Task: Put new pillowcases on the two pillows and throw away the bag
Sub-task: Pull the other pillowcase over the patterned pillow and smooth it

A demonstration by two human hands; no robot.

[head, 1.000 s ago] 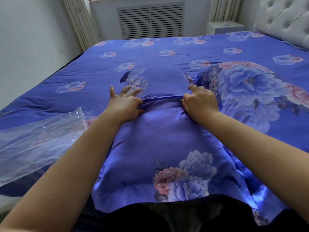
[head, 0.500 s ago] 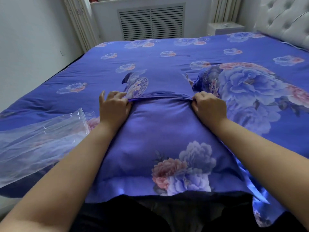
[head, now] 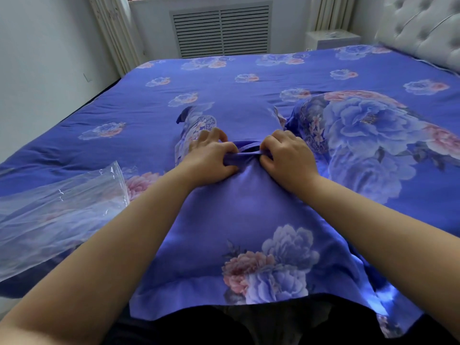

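Observation:
A pillow (head: 239,115) lies lengthwise on the bed in front of me, its near part covered by a blue pillowcase (head: 239,220) printed with pink and blue peonies. My left hand (head: 211,159) and my right hand (head: 286,155) sit close together at the pillowcase's open hem. Both pinch that bunched hem with curled fingers. A second blue floral pillow (head: 368,135) lies just right of my right hand. The clear plastic bag (head: 57,210) lies flat on the bed's near left edge, apart from both hands.
The bed (head: 154,125) carries a blue floral cover and fills most of the view. A white wall runs along its left side. A vent grille (head: 221,31) and a small white nightstand (head: 331,38) stand beyond the far edge. A tufted white headboard (head: 423,28) is at the right.
Both hands have slid inward along the hem from the pillow's sides to its middle, gathering the fabric between them. The pillowcase sits slightly farther up the pillow. The bag is unmoved.

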